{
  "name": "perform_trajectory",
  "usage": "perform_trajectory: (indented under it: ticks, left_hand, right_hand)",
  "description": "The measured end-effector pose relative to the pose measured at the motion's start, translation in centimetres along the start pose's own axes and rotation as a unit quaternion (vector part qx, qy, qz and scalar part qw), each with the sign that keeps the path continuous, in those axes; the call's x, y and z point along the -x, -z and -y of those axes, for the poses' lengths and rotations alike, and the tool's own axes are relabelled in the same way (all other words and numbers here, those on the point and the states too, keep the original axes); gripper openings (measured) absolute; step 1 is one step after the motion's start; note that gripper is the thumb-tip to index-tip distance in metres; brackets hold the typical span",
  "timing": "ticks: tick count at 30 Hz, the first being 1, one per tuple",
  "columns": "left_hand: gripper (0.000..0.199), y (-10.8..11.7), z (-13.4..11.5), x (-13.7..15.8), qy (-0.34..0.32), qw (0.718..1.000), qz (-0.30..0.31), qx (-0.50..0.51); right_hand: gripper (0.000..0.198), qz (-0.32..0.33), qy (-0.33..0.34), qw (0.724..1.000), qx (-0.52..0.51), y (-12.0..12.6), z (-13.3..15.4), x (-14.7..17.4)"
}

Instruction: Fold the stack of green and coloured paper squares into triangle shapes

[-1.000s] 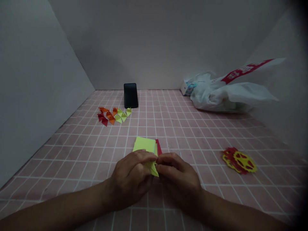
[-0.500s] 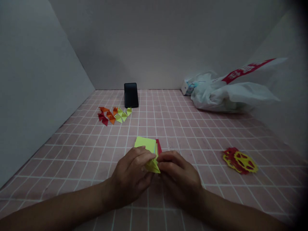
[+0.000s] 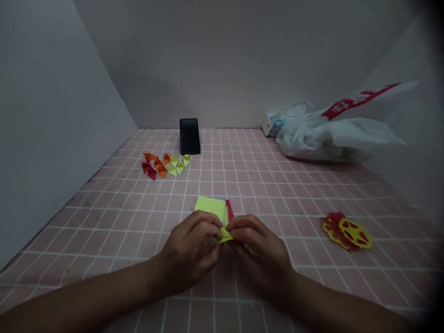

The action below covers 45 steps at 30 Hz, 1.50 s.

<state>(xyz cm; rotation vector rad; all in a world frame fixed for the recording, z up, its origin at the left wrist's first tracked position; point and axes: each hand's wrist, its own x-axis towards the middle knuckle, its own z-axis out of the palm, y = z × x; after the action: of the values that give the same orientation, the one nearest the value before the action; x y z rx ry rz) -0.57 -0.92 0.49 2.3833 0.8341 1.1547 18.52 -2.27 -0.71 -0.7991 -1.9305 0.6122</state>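
Note:
A small folded piece of yellow paper (image 3: 225,235) is pinched between my two hands, low in the middle of the view. My left hand (image 3: 190,247) grips its left side, fingers curled over it. From the right, my right hand (image 3: 260,254) holds the other side with thumb and fingertips closed. Parts of the paper are hidden by my fingers. Just beyond the hands lies a stack of square yellow paper (image 3: 210,205), with a red sheet (image 3: 229,210) sticking out at its right edge.
Several small folded paper pieces in red, orange and yellow (image 3: 161,170) lie at the back left. Behind them a black phone (image 3: 189,136) leans upright. A white plastic bag (image 3: 322,138) and a small box (image 3: 270,126) sit back right. Red and yellow cut-out discs (image 3: 350,232) lie right.
The yellow paper's point has turned up and to the right, and less of the paper shows. My left fingers have curled in closer; both hands remain in about the same place.

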Motion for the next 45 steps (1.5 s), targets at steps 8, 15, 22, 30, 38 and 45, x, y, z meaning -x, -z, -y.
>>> perform_trajectory:
  ticks: [8,15,22,30,38,45]
  left_hand:
    - [0.018,-0.1,0.1,-0.3,0.02,0.999,-0.029,0.016]
    - [0.02,-0.1,0.2,0.0,0.026,0.999,-0.031,0.001]
    - [0.012,-0.1,0.2,-0.3,0.036,0.999,-0.013,0.029]
    - [0.008,-0.2,0.1,-0.4,0.204,0.964,0.032,0.166]
    - [0.007,-0.7,0.1,-0.7,0.292,0.917,0.072,0.263]
    - [0.013,-1.0,0.5,-0.1,0.294,0.907,-0.003,0.301]
  right_hand:
    - [0.028,0.01,-0.008,1.0,-0.006,-0.2,-0.3,0.1]
    - [0.03,0.016,0.012,1.0,0.007,-0.1,-0.2,0.0]
    - [0.026,0.01,-0.003,1.0,-0.004,-0.1,-0.1,-0.1]
    - [0.011,0.01,-0.069,0.996,-0.057,-0.2,0.1,-0.6]
    - [0.011,0.011,-0.207,0.964,-0.168,0.2,0.1,-1.3]
    - [0.012,0.018,-0.261,0.943,-0.205,0.1,-0.3,-1.4]
